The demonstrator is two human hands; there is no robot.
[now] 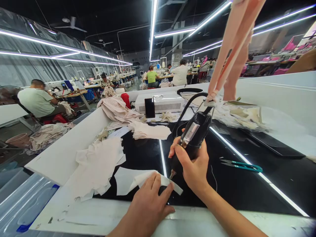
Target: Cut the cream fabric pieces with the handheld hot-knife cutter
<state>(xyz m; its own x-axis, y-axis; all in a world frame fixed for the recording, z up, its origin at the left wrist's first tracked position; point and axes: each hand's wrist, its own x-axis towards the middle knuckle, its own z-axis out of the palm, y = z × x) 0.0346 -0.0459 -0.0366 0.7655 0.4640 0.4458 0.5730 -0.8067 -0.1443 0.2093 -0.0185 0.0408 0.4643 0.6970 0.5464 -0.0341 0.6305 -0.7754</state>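
Observation:
My right hand is wrapped round a black corded hand tool with a silver lever on its side. Its pointed metal tip angles down to the edge of a pale fabric piece; whether it touches, I cannot tell. My left hand lies over that same piece, fingers outstretched and pressing it onto the glossy black tabletop. Pink cloth strips are tied to the tool's upper end and rise out of view. The fabric's near middle is hidden under my left hand.
Teal thread snips lie to the right. Stacked pale pieces and more folded cloth sit left and behind. A white vented box and a phone stand at the back. White side boards edge the table; people sew beyond.

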